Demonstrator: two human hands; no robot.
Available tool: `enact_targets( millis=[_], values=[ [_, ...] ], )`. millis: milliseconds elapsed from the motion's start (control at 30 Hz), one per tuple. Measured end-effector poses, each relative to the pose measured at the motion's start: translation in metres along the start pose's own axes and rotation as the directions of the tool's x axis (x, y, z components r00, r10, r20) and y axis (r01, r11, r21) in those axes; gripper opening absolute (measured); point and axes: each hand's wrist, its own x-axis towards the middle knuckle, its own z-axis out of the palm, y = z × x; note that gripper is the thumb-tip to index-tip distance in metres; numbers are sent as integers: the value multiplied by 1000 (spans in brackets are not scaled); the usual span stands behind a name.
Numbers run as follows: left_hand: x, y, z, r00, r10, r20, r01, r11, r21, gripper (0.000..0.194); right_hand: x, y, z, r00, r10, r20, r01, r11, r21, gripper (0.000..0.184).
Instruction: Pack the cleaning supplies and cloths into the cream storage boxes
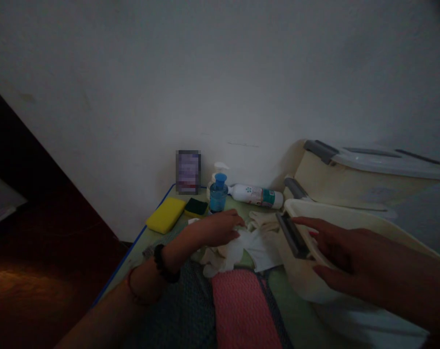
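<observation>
My left hand (220, 229) reaches over a rumpled pile of white and cream cloth. Its curled fingers and thumb close on a white cloth (265, 247), partly hidden by the hand. On the right, my right hand (341, 249) is at the near rim of a cream plastic box (296, 278), fingers apart. Its index fingertip lies by the box's grey latch (292, 236); the thumb is spread below. A pink textured cloth (245, 308) lies nearer me, beside a dark grey-green mesh cloth (179, 305).
Along the wall stand a pump bottle with blue liquid (217, 196) and a pixelated packet (188, 172). A white bottle (256, 195) lies sideways. A yellow sponge (166, 214) and a dark green scrub sponge (196, 207) sit left. Another lidded box (347, 182) stands behind right.
</observation>
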Motion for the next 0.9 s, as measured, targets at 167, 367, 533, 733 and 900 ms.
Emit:
enact_targets(
  millis=[167,367,533,733,900],
  values=[
    [8,5,33,1000,16,-22,-16,1000,14,54,11,-1,6,993,-16,117,15,1000,6,61],
    [24,2,47,995,-27,-94,31,999,44,47,3,-4,5,989,-39,145,34,999,36,61],
    [47,-1,42,976,-139,-165,139,990,-10,18,5,-3,-6,986,-57,157,38,992,123,54],
    [30,16,-4,908,-237,-345,196,969,-151,21,14,-9,-28,997,53,-55,-47,993,109,46],
    [-7,39,-48,820,-321,-473,-8,821,-571,17,26,-26,-21,940,-111,-323,138,988,63,52]
  ],
)
